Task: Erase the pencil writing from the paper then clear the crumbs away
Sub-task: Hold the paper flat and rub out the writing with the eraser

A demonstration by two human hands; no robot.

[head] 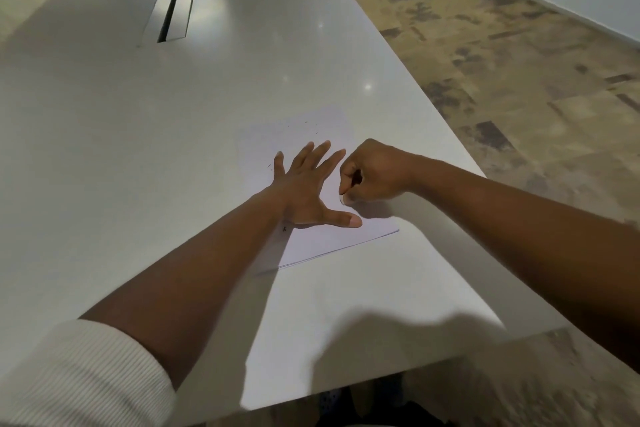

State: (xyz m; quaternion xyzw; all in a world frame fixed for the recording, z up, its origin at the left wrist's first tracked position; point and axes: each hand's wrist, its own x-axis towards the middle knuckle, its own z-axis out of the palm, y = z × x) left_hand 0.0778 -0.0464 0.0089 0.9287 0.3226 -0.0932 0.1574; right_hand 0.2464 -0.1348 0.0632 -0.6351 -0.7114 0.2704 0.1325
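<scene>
White flat paper; left hand splayed, pressing.

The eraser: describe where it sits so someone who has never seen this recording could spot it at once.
Start at the long white table and find the white sheet of paper near its right edge. The left hand presses flat on that sheet; beside it the right hand is curled. The small pale eraser is the tip poking out beneath those curled fingers, touching the paper.
</scene>
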